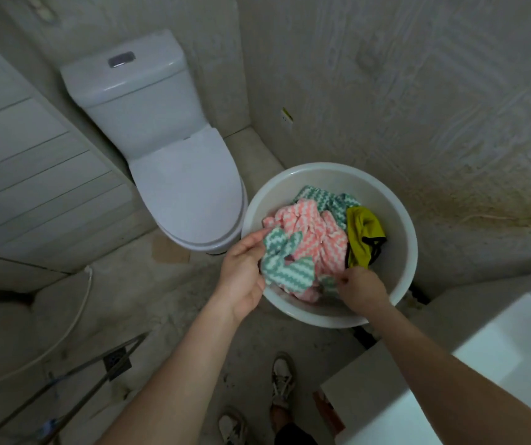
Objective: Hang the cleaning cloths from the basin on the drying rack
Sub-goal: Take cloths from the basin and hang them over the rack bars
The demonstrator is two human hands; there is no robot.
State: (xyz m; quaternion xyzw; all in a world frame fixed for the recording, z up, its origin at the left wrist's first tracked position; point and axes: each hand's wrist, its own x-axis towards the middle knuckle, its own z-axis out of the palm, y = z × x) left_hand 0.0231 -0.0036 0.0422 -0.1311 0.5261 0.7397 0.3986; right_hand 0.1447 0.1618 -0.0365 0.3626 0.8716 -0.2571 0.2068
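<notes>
green zigzag cloth (289, 268): green-white, crumpled, on top of the heap at the left-near side of the basin, partly lifted over the rim
left hand (241, 268): at basin's left rim, fingers and thumb curled round the cloth's left edge, gripping it
right hand (362, 289): inside basin at its near side, knuckles up, fingertips pinching a green-white fold; looks like the same cloth, join hidden under pink fabric
pink zigzag cloth (309, 232): pink-white, bunched, middle of basin, under the green one
second green cloth (325, 200): same zigzag pattern, far side of basin, partly under the pink
yellow-green cloth (362, 232): black trim, right side of basin, against the wall of it
basin (397, 242): white round plastic, on the floor, in the corner by the wall
toilet (187, 187): white, lid down, just left of basin, bowl edge near the rim
drying rack (97, 374): only thin metal bars show, well left-near of basin, blue clip on one bar
floor drain (117, 361): dark square, behind the rack bars
white hose (74, 319): curves along the floor left of basin
shoes (283, 377): pale sneakers, near side of basin
white cabinet (450, 380): right-near of basin
wall (450, 203): right of basin, brown stain
</notes>
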